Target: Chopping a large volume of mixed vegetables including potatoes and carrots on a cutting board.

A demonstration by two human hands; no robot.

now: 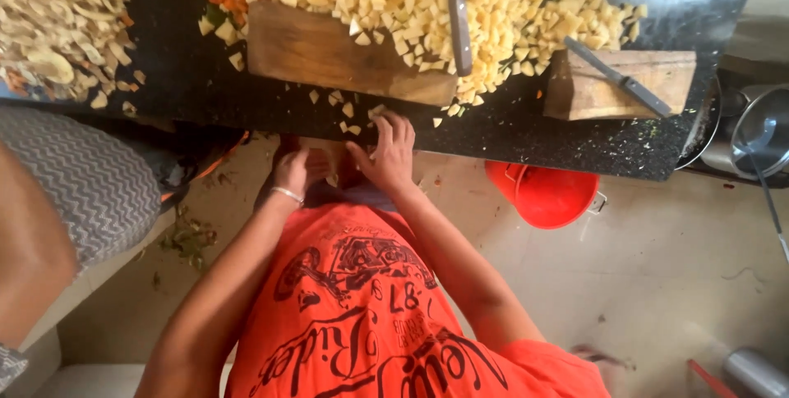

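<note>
Head view shows our right hand [389, 150] spread flat, fingers raking pale diced potato bits [352, 112] at the black desk [526, 131] edge. Our left hand [294, 168] cups open just below the edge, braceleted, holding nothing we can see. Beyond lie a wooden chopping board [329, 53] and a knife [457, 12].

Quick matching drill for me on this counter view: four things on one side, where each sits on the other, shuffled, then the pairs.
1. right hand
2. left hand
3. red bucket
4. knife

a. on the floor under the counter edge
b. lying on the smaller wooden board
c. cupped just below the counter edge
d. fingers on loose potato cubes at the counter edge

Pairs: 1-d, 2-c, 3-a, 4-b
</note>
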